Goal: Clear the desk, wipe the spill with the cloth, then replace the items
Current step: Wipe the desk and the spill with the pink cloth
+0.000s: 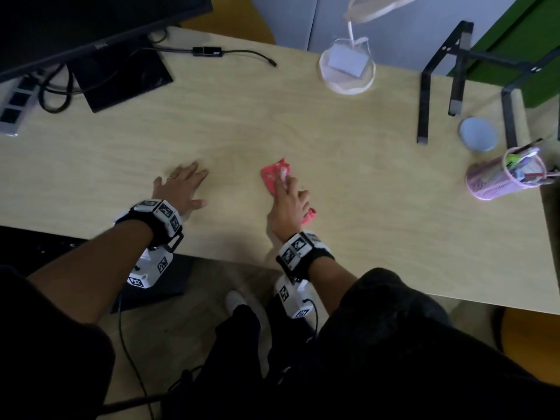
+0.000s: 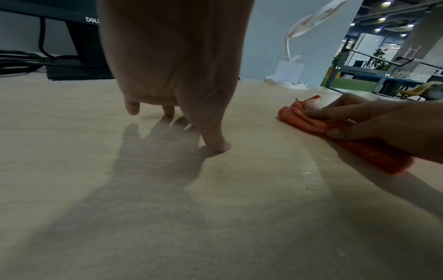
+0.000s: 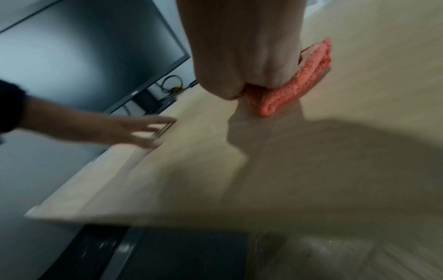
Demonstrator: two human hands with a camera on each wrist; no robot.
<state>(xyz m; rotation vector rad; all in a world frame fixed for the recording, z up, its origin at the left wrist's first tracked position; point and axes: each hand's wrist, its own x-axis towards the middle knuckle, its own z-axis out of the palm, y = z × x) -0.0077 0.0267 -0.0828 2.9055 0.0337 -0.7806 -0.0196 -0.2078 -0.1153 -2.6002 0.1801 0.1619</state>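
A red cloth (image 1: 272, 175) (image 2: 297, 117) (image 3: 287, 94) lies bunched on the pale wooden desk (image 1: 333, 140), near the middle. My right hand (image 1: 288, 201) (image 2: 371, 121) (image 3: 239, 47) presses down on it with the fingers stretched along the top and the thumb beside it. My left hand (image 1: 181, 186) (image 2: 177, 75) (image 3: 134, 130) lies flat on the bare desk to the left of the cloth, fingers spread, holding nothing. A faint shiny streak (image 2: 311, 170) curves across the wood near the cloth.
A black monitor (image 1: 91, 25) on its stand is at the back left, with cables and a power strip (image 1: 15, 107). A white lamp (image 1: 347, 68) is at the back, and a black laptop stand (image 1: 454, 71), grey disc (image 1: 478, 134) and pink pen holder (image 1: 503, 180) at the right.
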